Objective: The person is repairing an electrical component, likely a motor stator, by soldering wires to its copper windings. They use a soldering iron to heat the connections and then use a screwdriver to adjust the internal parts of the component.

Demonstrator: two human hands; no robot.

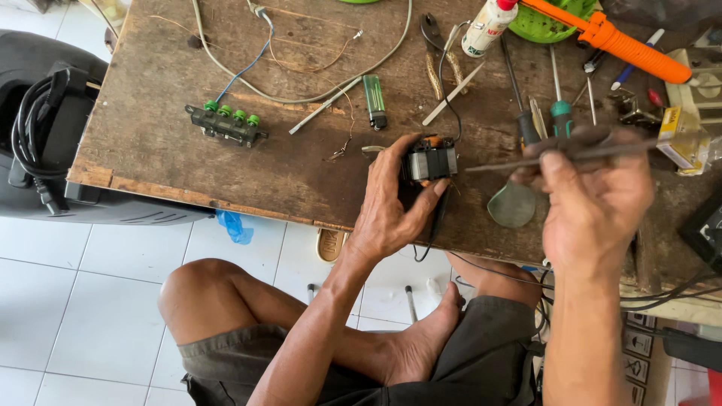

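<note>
On the wooden bench (188, 162), left hand (387, 207) grips a small motor (430, 160); right hand (594, 199) pinches a thin rod (526, 159).

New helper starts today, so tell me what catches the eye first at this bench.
Mid-bench, the left hand grips a small motor while the right hand aims a thin metal tool at it. An orange-handled tool lies top right; a green-buttoned switch block sits left.

On the wooden table (173, 162), the small motor (430, 161) sits near the front edge, gripped by the left hand (387, 207). The terminal block (226, 125) lies well to its left, the lighter (374, 101) behind it. The right hand (594, 199) is to the motor's right, holding a thin rod (526, 159) that points at it (screwdrivers (541, 113) lie just behind).
</note>
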